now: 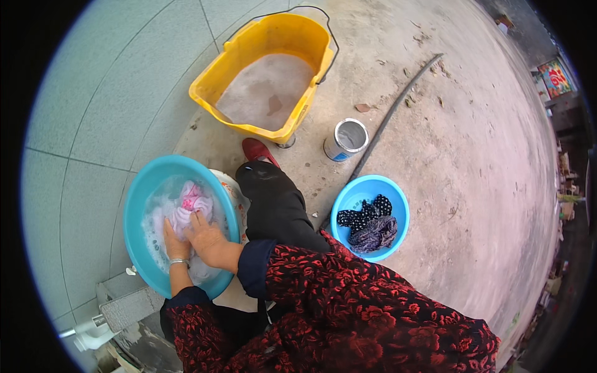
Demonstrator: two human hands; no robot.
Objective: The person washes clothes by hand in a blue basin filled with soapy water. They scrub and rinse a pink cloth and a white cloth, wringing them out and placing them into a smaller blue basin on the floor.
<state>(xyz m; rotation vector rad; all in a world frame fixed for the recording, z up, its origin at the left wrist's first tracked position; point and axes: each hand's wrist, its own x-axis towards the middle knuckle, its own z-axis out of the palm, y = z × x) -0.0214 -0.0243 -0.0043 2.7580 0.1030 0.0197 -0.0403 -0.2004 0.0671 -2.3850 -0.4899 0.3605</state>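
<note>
Head view: floral red-and-black jacket (373,311) filled the near edge, dark cuffs at both wrists. White bottle-like container (93,336) and a grey block (132,307) sat at near left. Left hand (176,241), with a bracelet (179,262) on its wrist, was in the teal basin (133,217), fingers nearly straight and close together along the near-left side of the cloth. Right hand (207,240) came in from the right, knuckles up, fingers slightly spread and bent over the cloth's near side. Hands were just beside each other; couldn't tell if either one pinched the fabric, fingertips partly buried in it. Pink-and-white cloth (193,202) was bunched in the middle of that basin, in white suds (202,268). Basin stood at left, a white red-patterned container (225,181) partly hidden by its right rim. Right of it: a leg in black trousers (273,199), red shoe (257,150) at its far end. Further right, a smaller blue basin (403,205) held a black white-dotted cloth (356,218) and a dark speckled one (375,234), crumpled together. Beyond that, an open metal can (337,148) stood upright beside a dark hose (398,102) running far right across the concrete. Yellow bucket (281,36) stood farthest, cloudy liquid inside, handle at its far-right side, pale tiles (99,105) to its left.
</note>
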